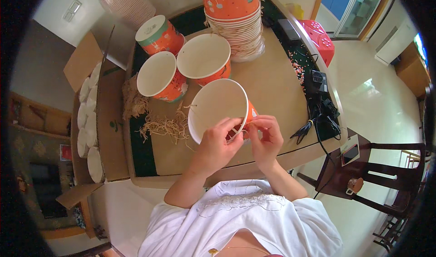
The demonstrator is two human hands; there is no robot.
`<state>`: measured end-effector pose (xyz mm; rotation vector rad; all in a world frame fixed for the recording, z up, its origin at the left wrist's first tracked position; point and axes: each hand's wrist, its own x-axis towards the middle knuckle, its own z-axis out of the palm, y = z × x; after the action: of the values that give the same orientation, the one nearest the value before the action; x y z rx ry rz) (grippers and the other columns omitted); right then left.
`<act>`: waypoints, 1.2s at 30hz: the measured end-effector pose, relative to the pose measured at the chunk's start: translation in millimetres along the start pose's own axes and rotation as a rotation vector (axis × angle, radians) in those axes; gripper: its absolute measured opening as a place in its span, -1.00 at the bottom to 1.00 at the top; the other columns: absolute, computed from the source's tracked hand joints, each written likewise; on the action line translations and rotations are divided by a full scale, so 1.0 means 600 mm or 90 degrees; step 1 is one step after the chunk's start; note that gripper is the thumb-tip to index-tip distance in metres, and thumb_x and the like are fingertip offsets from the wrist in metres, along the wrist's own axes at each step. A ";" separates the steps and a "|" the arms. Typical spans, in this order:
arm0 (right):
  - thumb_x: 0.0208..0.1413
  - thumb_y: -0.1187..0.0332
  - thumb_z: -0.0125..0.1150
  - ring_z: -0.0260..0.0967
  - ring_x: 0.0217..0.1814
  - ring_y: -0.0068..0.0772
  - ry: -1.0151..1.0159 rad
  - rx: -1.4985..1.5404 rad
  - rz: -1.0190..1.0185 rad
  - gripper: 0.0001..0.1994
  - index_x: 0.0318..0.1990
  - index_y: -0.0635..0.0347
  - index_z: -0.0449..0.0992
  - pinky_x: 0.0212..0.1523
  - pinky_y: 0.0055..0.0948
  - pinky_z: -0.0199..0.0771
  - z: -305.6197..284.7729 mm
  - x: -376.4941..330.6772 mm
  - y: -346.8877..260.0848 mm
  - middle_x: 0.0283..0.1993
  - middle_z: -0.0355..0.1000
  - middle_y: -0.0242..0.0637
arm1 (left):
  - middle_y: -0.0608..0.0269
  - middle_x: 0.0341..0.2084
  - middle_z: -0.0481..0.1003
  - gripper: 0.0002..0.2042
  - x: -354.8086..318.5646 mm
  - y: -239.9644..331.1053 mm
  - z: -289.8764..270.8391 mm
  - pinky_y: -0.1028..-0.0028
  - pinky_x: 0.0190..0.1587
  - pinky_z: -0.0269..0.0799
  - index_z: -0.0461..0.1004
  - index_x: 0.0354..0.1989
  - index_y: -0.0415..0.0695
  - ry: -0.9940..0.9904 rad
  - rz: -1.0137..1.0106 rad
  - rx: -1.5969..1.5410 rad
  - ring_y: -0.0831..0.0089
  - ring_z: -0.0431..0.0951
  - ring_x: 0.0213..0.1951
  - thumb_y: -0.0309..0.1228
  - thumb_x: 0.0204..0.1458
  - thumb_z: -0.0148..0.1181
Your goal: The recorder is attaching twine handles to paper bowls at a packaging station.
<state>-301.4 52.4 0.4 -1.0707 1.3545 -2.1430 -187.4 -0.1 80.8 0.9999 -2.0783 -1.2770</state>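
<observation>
A large paper bucket, white inside and orange outside, stands tilted at the table's near side with its opening toward me. My left hand is closed on its near right rim, fingers pinched there. Just beside it, my right hand pinches a thin cord at the outside of the same rim; the fingertips partly hide it. A short knotted end of twine pokes through the bucket's left rim. Left of the bucket lies a loose heap of tan twine on the cardboard.
Behind stand similar buckets, one lying tilted, one upside down. A tall nested stack rises at the back. Black cables and small beads lie along the right edge. An open carton of white-rimmed tubs is at left.
</observation>
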 end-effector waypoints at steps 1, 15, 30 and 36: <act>-0.08 0.68 0.21 0.38 -0.23 -0.41 -0.001 -0.024 -0.013 -0.84 -0.32 0.32 0.45 -0.26 -0.54 0.42 0.000 -0.001 0.002 -0.24 0.42 -0.19 | 0.08 -0.37 0.47 -0.73 0.000 0.002 -0.001 0.43 -0.36 0.44 0.43 -0.11 -0.29 0.000 0.003 -0.005 0.34 0.53 -0.44 -0.54 -0.03 0.08; -0.11 0.65 0.26 0.39 -0.34 -0.43 -0.077 -0.199 -0.099 -0.82 -0.32 0.30 0.46 -0.32 -0.52 0.44 -0.025 0.003 -0.009 -0.27 0.41 -0.21 | 0.03 -0.44 0.48 -0.90 0.010 -0.011 0.019 0.30 -0.41 0.38 0.43 -0.30 -0.23 0.031 0.024 0.080 0.15 0.52 -0.44 -0.47 0.08 0.07; 0.01 0.47 0.22 0.40 -0.38 -0.40 -0.502 -0.502 -0.002 -0.87 -0.26 0.22 0.53 -0.35 -0.47 0.42 -0.012 0.136 -0.081 -0.29 0.45 -0.24 | 0.06 -0.55 0.46 -0.91 0.046 -0.056 0.005 0.25 -0.41 0.38 0.31 -0.27 -0.19 0.097 0.096 -0.020 0.14 0.52 -0.44 -0.48 0.10 0.03; 0.03 0.49 0.20 0.42 -0.34 -0.57 -0.459 -0.421 0.220 -0.86 -0.23 0.26 0.56 -0.32 -0.55 0.41 -0.011 0.157 -0.056 -0.36 0.49 -0.27 | 0.16 -0.56 0.44 -0.90 0.052 -0.049 -0.041 0.36 -0.42 0.38 0.40 -0.34 -0.11 0.008 0.071 0.038 0.31 0.51 -0.46 -0.45 -0.02 0.16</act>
<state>-363.7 9.2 65.8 -1.4998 1.7106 -0.9046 -178.6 -46.5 66.5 0.9015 -2.1424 -1.1574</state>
